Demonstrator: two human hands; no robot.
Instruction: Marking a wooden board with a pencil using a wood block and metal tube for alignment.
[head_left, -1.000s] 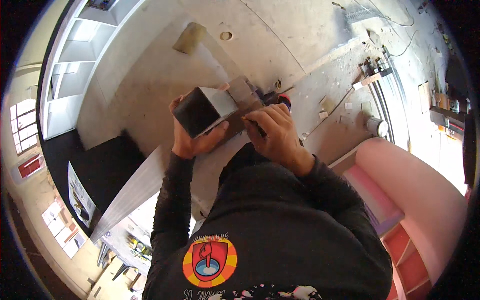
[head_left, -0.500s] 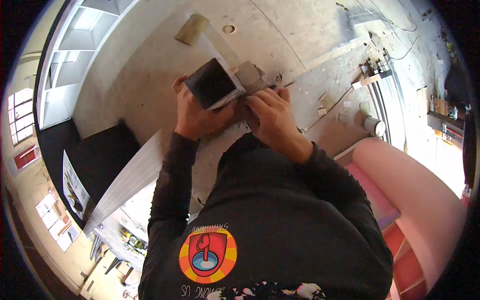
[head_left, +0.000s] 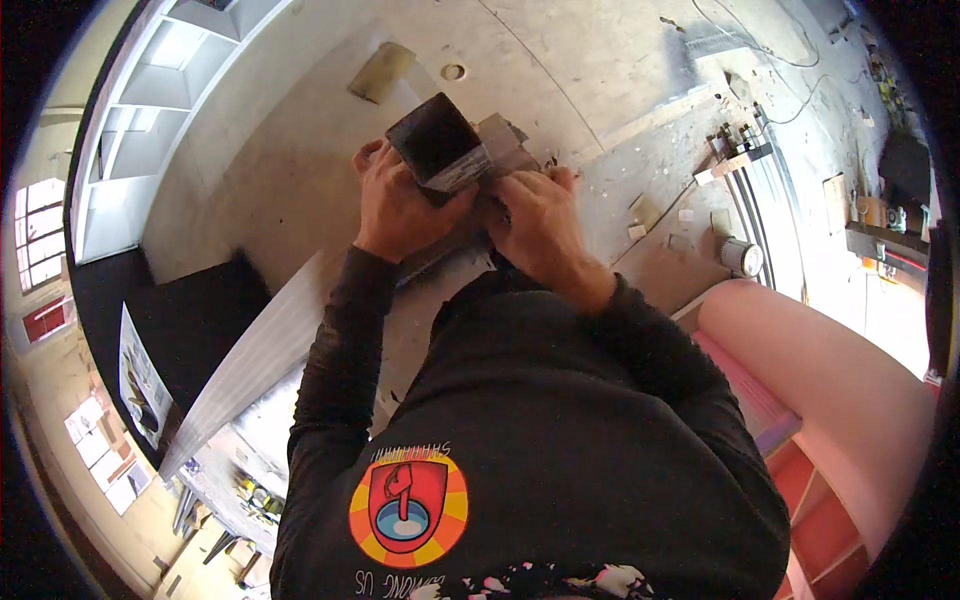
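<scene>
My left hand (head_left: 408, 212) is wrapped round a box-like block (head_left: 432, 138) with a flat dark face and a lighter, streaked side. The block is held tilted, up off the floor. My right hand (head_left: 545, 225) is close against the block's right side, its fingers bent and pressed together. Just beyond those fingers, touching or nearly touching the block, a grey-brown piece with an uneven edge (head_left: 507, 143) sticks out. Its kind does not show, and the right fingertips are hidden, so I cannot make out what they pinch.
A yellowish flat pad (head_left: 382, 72) lies on the stained floor beyond the block, near a small ring (head_left: 453, 72). White shelving (head_left: 150, 105) stands at the left. On the right are a can (head_left: 742, 257), dark rods (head_left: 765, 215) and a large pink curved panel (head_left: 810, 365).
The block has tipped, so more of its streaked side faces me and its dark face has shifted slightly up and right. Both hands keep their hold close together.
</scene>
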